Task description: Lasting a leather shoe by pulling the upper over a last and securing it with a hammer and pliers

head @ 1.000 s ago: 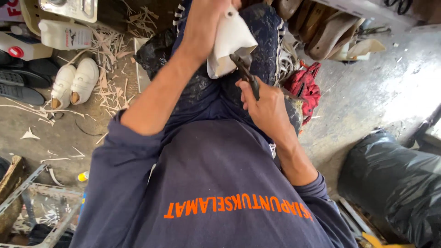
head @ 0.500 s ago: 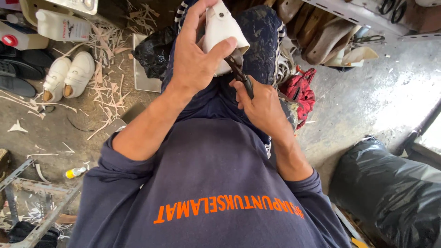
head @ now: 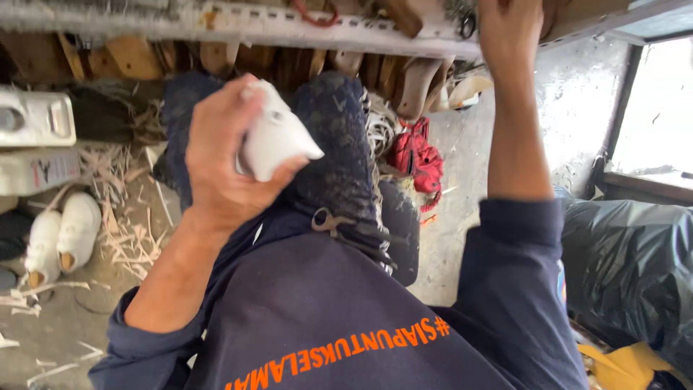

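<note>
We see the left hand (head: 220,162) gripping a white shoe last (head: 278,137) above the lap, fingers wrapped tight round it. The last is smooth, pale, tapering to a blunt point at the right. Pincers (head: 336,222) lie on the dark, dusty trousers (head: 339,152) below it. The right hand (head: 509,29) reaches up to the metal shelf (head: 245,25); its fingers are cut off, so we cannot tell their state. Wood shavings (head: 130,217) litter the floor beside two pale lasts (head: 61,235).

grey concrete floor (head: 462,238) strewn with wood shavings (head: 123,217); metal rack (head: 238,25) overhead; bright window (head: 653,108) at right beside rough plastered wall (head: 574,94).
</note>
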